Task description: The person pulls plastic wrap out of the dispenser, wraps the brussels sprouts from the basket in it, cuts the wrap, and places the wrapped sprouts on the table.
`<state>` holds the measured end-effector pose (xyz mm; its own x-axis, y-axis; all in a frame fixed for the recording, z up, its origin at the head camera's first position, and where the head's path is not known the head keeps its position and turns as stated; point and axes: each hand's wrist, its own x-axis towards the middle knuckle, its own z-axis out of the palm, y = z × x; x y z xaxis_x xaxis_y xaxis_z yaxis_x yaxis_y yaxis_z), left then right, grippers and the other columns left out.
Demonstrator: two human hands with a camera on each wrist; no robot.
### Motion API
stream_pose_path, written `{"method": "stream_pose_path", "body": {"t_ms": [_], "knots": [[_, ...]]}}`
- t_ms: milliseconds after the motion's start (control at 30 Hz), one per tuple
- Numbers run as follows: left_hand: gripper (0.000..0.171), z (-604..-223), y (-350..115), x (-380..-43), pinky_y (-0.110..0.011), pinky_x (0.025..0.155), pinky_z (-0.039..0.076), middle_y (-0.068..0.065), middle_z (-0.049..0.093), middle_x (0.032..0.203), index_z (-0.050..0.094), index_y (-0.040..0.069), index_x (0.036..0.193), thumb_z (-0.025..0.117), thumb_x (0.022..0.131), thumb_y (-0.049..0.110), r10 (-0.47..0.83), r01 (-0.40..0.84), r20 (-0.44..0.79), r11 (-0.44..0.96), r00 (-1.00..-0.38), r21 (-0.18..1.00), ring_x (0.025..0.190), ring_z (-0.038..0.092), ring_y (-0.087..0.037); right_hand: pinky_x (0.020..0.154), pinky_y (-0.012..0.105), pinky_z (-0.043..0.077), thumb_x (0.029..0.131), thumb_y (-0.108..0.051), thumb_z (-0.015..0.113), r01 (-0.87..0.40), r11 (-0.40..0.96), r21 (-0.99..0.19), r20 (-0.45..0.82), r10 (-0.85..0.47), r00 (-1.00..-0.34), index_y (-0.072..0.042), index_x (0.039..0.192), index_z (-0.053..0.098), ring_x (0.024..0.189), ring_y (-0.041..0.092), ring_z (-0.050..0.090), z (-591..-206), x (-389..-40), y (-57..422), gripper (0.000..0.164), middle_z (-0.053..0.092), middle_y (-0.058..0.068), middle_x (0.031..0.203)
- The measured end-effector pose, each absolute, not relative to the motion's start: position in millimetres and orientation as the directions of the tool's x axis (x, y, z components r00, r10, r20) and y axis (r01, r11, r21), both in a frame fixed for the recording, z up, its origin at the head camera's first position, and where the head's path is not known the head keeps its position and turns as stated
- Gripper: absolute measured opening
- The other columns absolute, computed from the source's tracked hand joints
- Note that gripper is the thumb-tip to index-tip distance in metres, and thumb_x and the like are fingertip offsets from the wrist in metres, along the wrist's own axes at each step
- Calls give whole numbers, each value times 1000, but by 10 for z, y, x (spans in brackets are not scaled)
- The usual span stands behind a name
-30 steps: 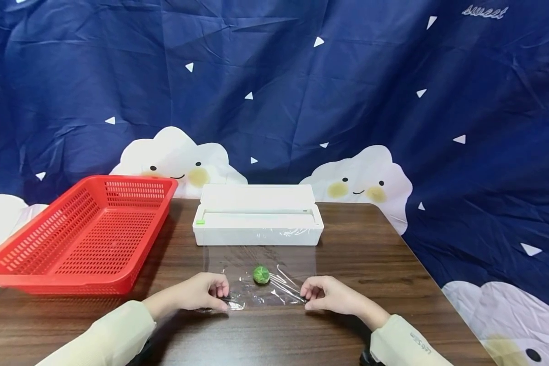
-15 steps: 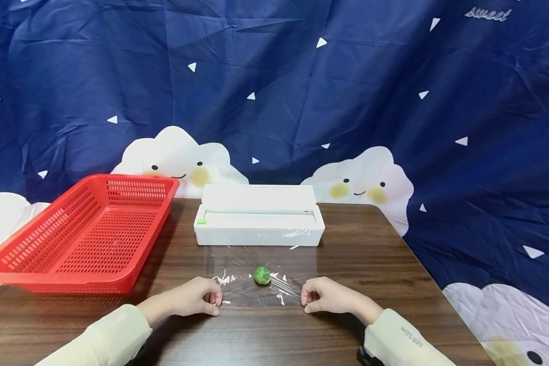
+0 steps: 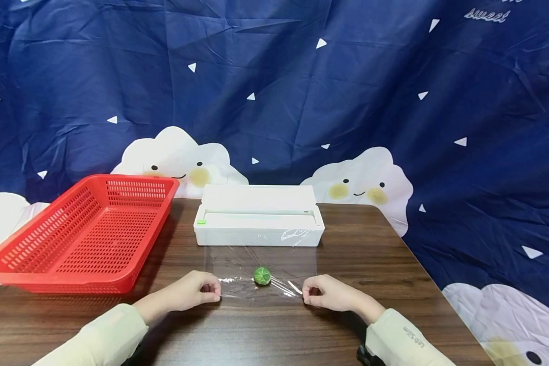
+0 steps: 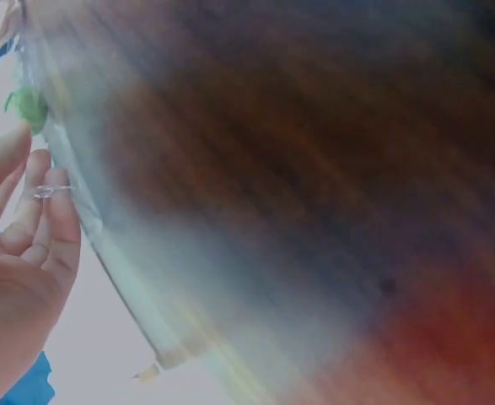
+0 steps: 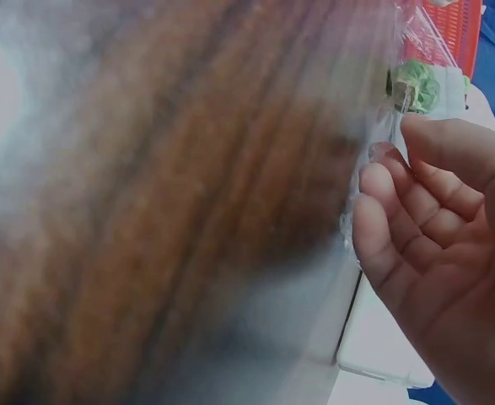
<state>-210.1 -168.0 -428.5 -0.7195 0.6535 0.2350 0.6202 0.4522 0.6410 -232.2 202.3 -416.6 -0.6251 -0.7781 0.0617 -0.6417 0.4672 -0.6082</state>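
Film [image 3: 242, 260], clear and wrinkled, stretches from the open white box [image 3: 258, 197] towards us; our left hand [image 3: 197, 291] and right hand [image 3: 333, 293] pinch its near corners, fingers curled. On it, between our hands and slightly beyond, lies the small green vegetable [image 3: 262, 276].

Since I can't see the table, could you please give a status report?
Left hand, right hand: pinching clear film by near edge. Leafy green ball on film. White box open behind; nothing seen blocking.
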Motion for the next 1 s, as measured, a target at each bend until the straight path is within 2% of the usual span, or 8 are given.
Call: {"method": "stream_pose_path", "body": {"t_ms": [100,233,333,500,567,733,900,1000], "knots": [[13,-4245,-1688,-2113,-25,62,43,12,54,71,59,15,76,68,82,9,613,595,245,467,-751,654,68,49,-3,57,22,45,85,-1,61,-615,462,-639,68,-763,-643,-11,77,54,63,1,49,-4149,-2349,2020,14,53,-9,71],[11,-4204,-1697,-2141,-27,66,43,11,55,74,59,16,78,66,84,10,562,564,253,491,-787,663,72,50,-5,64,24,45,86,-1,61,-600,455,-658,97,-739,-667,-8,81,54,71,5,52,-4129,-2383,2013,11,58,-4,76],[11,-4191,-1699,-2163,-27,67,43,11,56,75,59,17,78,66,84,10,536,545,252,504,-806,670,73,51,-6,64,23,45,84,-6,64,-603,423,-676,110,-752,-650,-7,83,53,71,5,52,-4128,-2381,2011,11,57,-3,75],[11,-4174,-1701,-2176,-26,66,43,11,55,75,59,16,78,66,84,9,528,541,255,504,-810,673,72,50,-6,56,18,40,76,-19,75,-618,397,-679,72,-802,-594,-7,83,53,64,1,45,-4175,-2351,2017,25,51,-3,70],[11,-4170,-1702,-2177,-26,66,42,11,55,75,59,16,79,66,84,8,526,538,251,508,-812,673,72,50,-6,56,18,40,76,-15,74,-627,415,-660,55,-805,-591,-8,81,54,63,0,44,-4196,-2351,2014,22,50,-5,69],[11,-4166,-1709,-2182,-26,67,43,11,55,75,59,17,79,65,85,10,519,526,238,525,-821,669,73,51,-5,58,19,42,79,-3,68,-637,456,-621,51,-788,-614,-12,77,57,64,0,46,-4204,-2366,2021,14,49,-13,67],[11,-4161,-1732,-2202,-26,67,43,11,57,74,60,17,79,65,85,9,507,541,273,516,-818,664,72,52,-5,56,23,45,84,-5,65,-567,470,-676,48,-740,-671,-13,78,58,61,3,49,-4140,-2391,2046,11,54,-9,70],[10,-4162,-1736,-2229,-27,66,43,11,57,74,61,15,79,65,85,8,492,548,297,513,-818,661,71,52,-6,48,23,44,86,-6,63,-540,464,-702,63,-715,-696,-12,80,59,57,4,49,-4103,-2414,2056,10,57,-5,71]]}}
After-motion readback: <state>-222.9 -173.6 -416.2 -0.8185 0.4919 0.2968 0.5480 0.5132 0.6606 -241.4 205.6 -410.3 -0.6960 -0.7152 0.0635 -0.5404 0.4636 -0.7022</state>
